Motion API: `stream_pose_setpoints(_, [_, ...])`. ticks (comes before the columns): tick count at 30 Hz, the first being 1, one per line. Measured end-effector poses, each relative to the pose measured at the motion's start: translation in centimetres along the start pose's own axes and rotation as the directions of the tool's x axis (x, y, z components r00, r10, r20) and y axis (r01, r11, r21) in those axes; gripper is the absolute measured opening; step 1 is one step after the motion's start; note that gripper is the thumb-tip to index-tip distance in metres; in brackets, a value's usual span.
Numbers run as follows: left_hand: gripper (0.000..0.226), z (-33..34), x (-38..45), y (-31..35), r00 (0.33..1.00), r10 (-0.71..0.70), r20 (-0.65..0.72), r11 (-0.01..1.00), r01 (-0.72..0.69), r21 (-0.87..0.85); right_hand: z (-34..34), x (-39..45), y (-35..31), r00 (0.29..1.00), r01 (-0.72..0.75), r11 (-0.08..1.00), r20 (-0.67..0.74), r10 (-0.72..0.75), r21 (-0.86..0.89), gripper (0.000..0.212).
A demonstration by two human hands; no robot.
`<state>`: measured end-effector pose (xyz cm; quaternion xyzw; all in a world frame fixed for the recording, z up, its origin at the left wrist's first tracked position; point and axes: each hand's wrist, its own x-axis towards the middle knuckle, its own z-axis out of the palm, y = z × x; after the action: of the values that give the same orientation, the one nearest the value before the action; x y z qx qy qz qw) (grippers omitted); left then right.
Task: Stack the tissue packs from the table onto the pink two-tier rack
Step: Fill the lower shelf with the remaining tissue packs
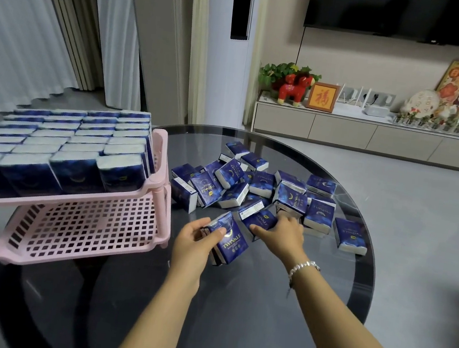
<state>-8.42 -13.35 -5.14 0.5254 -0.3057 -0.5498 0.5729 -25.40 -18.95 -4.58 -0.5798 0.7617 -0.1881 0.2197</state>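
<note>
Round and dark, the glass table [276, 313] fills the middle of a living room with a pale grey floor. Long white curtains [22, 26] hang at the far left, a dark television [407, 13] is mounted on the far wall, and below it a low beige cabinet [375, 135] carries a red toy horse [294, 90], a framed red character [322, 96] and small plants.

On the table's left side stands the pink two-tier rack [161, 170]. Its top tier is packed with dark blue tissue packs [58, 144] standing upright in tidy rows, white ends facing up. Its lower tier [82, 227], a pink grid, holds nothing.

Right of the rack, a loose heap of packs [264, 187] lies across the table's far half, tilted and pointing every which way. One pack [351, 235] lies apart at the heap's right edge.

Your left hand [193, 242] grips a small stack of packs [228, 240] just above the table, thumb curled over the top face, long axis running from near right toward far left. Your right hand [284, 234], a silver bracelet [303, 267] on its wrist, closes its fingers and thumb around another pack [261, 221] at the heap's near edge; that pack's long axis points toward far right
</note>
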Motion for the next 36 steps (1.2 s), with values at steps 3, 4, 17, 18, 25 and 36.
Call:
stream_pose_setpoints(3, [0.045,-0.3,0.0,0.3,1.000,-0.011,-0.006,1.000,0.011,-0.025,-0.1,-0.1,-0.4,0.999,-0.034,0.996,0.002,0.034,0.082,0.067])
stream_pose_setpoints(4, [0.046,-0.4,0.0,0.4,1.000,-0.015,-0.007,0.999,0.015,-0.035,-0.2,-0.3,-0.4,0.999,-0.043,0.990,0.014,0.042,0.137,0.068])
stream_pose_setpoints(17, [0.027,-1.6,-0.2,1.9,0.988,-0.083,0.128,0.997,0.081,0.021,-4.3,-5.1,0.2,0.948,0.043,0.660,0.178,-0.263,0.750,0.041])
stream_pose_setpoints(18, [0.025,-1.6,-0.3,1.9,0.987,-0.081,0.139,0.997,0.079,0.025,-4.4,-5.2,0.0,0.936,0.058,0.643,0.183,-0.302,0.763,0.038])
stream_pose_setpoints(25, [0.019,-1.2,-0.7,2.1,0.987,-0.048,0.155,0.998,0.052,-0.020,-3.0,-5.4,-1.5,0.910,0.099,0.587,0.166,-0.381,0.804,0.029])
stream_pose_setpoints(36, [0.029,-1.5,0.2,1.6,0.998,-0.045,0.050,0.999,0.046,-0.016,-1.7,-4.3,-3.0,0.945,0.144,0.720,0.121,-0.303,0.679,0.025])
